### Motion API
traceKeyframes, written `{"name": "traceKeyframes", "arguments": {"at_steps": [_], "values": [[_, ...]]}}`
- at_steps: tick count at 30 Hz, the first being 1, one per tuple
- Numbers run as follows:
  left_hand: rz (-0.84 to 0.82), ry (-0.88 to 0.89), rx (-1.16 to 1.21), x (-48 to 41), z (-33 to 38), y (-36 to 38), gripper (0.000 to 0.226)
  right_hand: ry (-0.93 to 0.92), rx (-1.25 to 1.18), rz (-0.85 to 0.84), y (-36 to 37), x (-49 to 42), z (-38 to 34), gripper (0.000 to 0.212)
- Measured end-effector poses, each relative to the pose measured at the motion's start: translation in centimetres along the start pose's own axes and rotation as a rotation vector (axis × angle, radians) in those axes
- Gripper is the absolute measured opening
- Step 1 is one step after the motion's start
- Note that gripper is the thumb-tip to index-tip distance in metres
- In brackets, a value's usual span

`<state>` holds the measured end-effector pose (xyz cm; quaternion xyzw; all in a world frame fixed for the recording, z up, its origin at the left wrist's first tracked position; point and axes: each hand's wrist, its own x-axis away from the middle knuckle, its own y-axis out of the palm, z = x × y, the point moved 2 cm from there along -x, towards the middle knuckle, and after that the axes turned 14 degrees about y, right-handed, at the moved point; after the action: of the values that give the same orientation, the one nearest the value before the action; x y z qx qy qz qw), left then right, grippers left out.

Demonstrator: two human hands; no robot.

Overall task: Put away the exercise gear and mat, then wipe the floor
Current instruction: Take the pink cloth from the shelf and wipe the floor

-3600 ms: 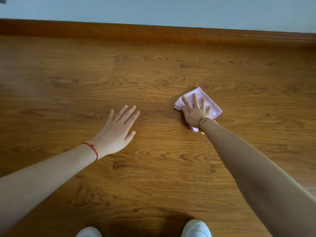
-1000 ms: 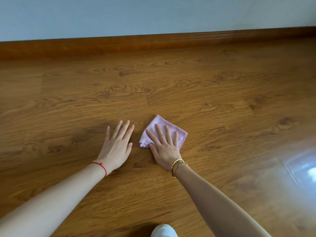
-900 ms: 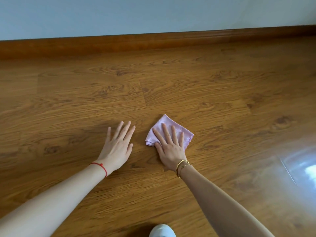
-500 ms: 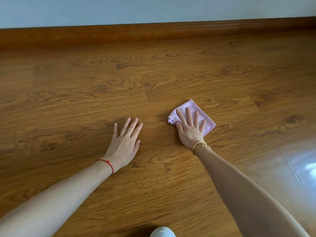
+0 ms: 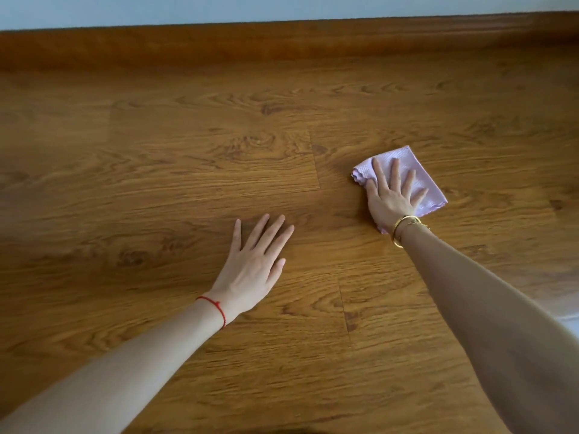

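Floor-wiping step: right hand [image 5: 390,198], fingers spread, presses pink cloth [image 5: 416,177] near the baseboard [image 5: 282,42]; left hand [image 5: 253,267] braces flat, fingers loosely spread. Next stroke likely needs unwiped boards.

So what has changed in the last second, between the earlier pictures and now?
The right hand, flat on the folded pink cloth, slid the cloth to the right and farther from the left hand, so the gap between the hands is wider. Nothing was picked up or let go. The left hand stayed flat on the brown wooden floor, fingers spread.
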<state>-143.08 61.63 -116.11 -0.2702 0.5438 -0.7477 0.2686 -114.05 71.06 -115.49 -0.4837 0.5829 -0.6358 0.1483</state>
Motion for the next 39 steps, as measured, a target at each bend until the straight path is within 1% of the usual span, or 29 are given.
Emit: {"name": "traceKeyframes", "arguments": {"at_steps": [10,18,23,27,30,32,34,37,39], "values": [[0.050,-0.179,0.028,4.5,-3.9,-1.2,0.060,-0.245,0.107,-0.041,2.9,2.6,-10.1,0.055],[0.058,-0.324,-0.031,9.8,-6.6,-3.1,0.061,-0.515,0.215,-0.096,7.3,9.9,-18.8,0.054],[0.017,-0.416,-0.069,14.2,-7.9,-4.1,0.061,-0.706,0.309,-0.124,10.5,15.1,-21.9,0.054],[0.016,-0.511,-0.049,17.0,-8.4,-4.1,0.062,-0.860,0.373,-0.138,12.7,19.2,-22.6,0.054],[0.030,-0.534,-0.055,18.5,-8.2,-4.2,0.062,-0.971,0.412,-0.161,14.0,22.0,-22.0,0.054],[0.000,-0.535,-0.070,19.1,-8.0,-4.4,0.065,-1.032,0.436,-0.174,14.8,23.6,-21.3,0.055],[-0.031,-0.532,-0.083,19.3,-7.7,-4.7,0.067,-1.074,0.464,-0.181,15.4,25.0,-20.3,0.056],[-0.024,-0.509,-0.070,19.0,-7.0,-5.1,0.078,-1.104,0.477,-0.191,15.6,26.6,-18.4,0.055],[-0.005,-0.485,-0.061,18.4,-6.3,-5.4,0.079,-1.101,0.465,-0.191,15.6,27.1,-16.9,0.055]]}}
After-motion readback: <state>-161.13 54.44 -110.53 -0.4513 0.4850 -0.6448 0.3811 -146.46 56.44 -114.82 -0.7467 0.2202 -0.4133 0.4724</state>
